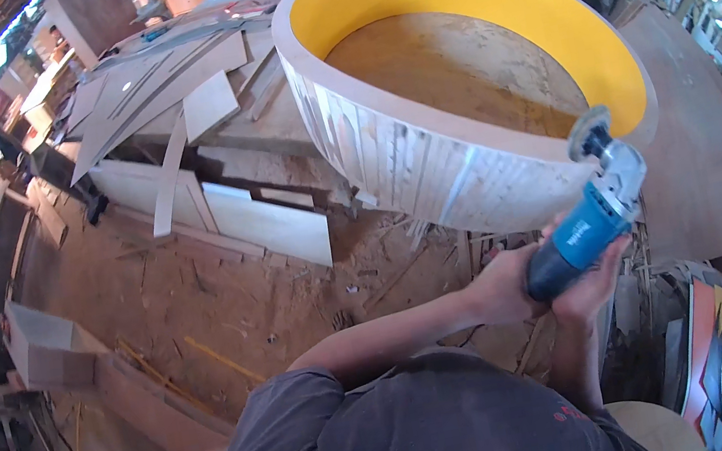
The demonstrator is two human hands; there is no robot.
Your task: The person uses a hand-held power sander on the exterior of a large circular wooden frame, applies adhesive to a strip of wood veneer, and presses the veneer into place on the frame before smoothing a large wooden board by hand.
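Observation:
Both my hands are closed around a blue and black angle grinder [580,235], to the right of the middle of the head view. My left hand [505,285] wraps the black rear of its body. My right hand [589,287] grips it from the right and below, its fingers partly hidden by the tool. The grinder's round disc [591,132] is at the near right rim of a large wooden ring [456,160]; whether it touches I cannot tell. Pale vertical slats face the ring's outside, and its inner wall is yellow.
The ring rests on a workbench [268,136] strewn with thin wood sheets [163,86]. Pale boards [269,222] lean against the bench's near side. A brown sheet [698,137] stands at the right, above a colourful panel [716,346]. Wooden boxes [49,348] and scraps lie on the floor at left.

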